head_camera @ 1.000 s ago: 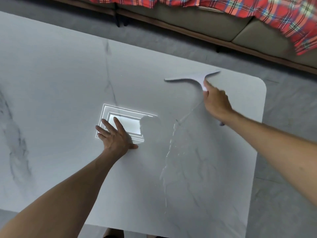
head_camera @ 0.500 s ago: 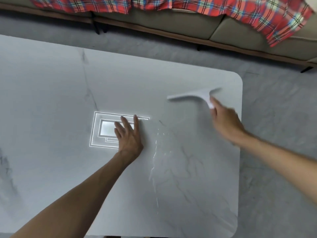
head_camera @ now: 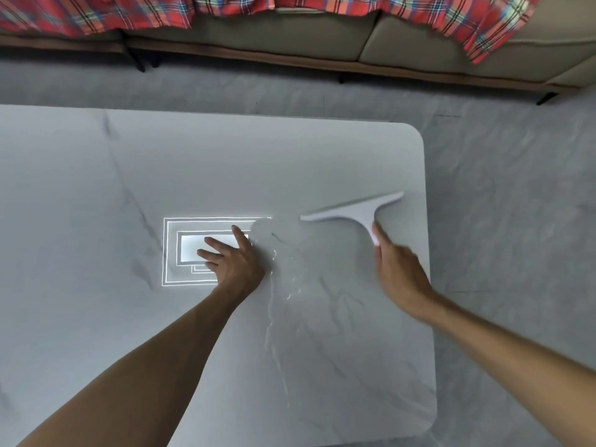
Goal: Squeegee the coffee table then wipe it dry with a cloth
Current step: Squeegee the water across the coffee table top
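Observation:
The coffee table [head_camera: 96,317] has a pale grey marble top with rounded right corners. A white squeegee [head_camera: 354,210] lies blade-down on its right part, close to the right edge. My right hand [head_camera: 398,272] grips the squeegee's short handle from the near side. My left hand [head_camera: 230,258] rests flat on the tabletop with fingers spread, over a bright reflection of a ceiling light. A line of water [head_camera: 274,304] runs from between my hands toward the near edge. No cloth is in view.
A beige sofa [head_camera: 290,30] with a red plaid blanket [head_camera: 96,11] stands beyond the table's far edge. Grey floor [head_camera: 516,188] lies to the right of the table and between table and sofa.
My right hand has drawn the squeegee toward me and to the right, nearer the table's right edge. My left hand stayed flat on the reflection. The view tilted up toward the sofa.

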Motion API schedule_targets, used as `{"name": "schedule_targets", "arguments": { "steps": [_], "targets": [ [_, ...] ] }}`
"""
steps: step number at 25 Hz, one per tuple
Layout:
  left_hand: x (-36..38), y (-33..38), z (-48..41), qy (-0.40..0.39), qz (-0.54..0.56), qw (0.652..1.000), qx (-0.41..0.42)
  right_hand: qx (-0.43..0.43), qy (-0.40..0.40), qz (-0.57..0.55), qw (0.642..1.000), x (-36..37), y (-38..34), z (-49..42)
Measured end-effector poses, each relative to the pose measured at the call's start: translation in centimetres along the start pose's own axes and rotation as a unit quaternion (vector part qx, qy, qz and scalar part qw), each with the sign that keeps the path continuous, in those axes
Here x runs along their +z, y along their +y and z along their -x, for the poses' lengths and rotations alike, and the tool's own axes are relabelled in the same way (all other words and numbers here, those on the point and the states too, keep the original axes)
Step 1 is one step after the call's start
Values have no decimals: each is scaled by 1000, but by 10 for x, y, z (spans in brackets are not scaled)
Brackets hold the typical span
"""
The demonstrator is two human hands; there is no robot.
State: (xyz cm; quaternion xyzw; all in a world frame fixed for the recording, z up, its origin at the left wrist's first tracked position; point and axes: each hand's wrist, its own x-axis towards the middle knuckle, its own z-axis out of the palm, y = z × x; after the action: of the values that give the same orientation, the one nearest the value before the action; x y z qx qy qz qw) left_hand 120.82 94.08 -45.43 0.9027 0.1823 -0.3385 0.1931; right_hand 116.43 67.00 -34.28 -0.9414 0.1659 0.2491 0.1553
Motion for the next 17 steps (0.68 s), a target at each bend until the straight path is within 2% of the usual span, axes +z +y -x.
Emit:
{"name": "schedule_targets", "arguments": {
  "steps": [2, 4, 8, 12, 14, 17],
  "targets": [
    [-3, 1, 0, -6, -3, 1000, -4, 5, -49, 16, 999, -3, 11, 38],
    [-6, 2, 1, -10, -10, 1000, -4, 3, -62, 19, 998, -21, 15, 40],
    [-8, 5, 5, -7, -21, 1000, 1, -1, 68, 23, 997, -75, 13, -70],
    [-10, 5, 5, -9, -29, 1000, 6, 64, 91, -16, 994, -106, 12, -164],
    [-11, 6, 7, -10, -44, 999, 11, 80, 82, -14, 993, -95, 16, -165],
    [-13, 5, 11, -12, -41, 999, 21, 67, 85, -17, 994, -62, 25, -113]
  ]
}}
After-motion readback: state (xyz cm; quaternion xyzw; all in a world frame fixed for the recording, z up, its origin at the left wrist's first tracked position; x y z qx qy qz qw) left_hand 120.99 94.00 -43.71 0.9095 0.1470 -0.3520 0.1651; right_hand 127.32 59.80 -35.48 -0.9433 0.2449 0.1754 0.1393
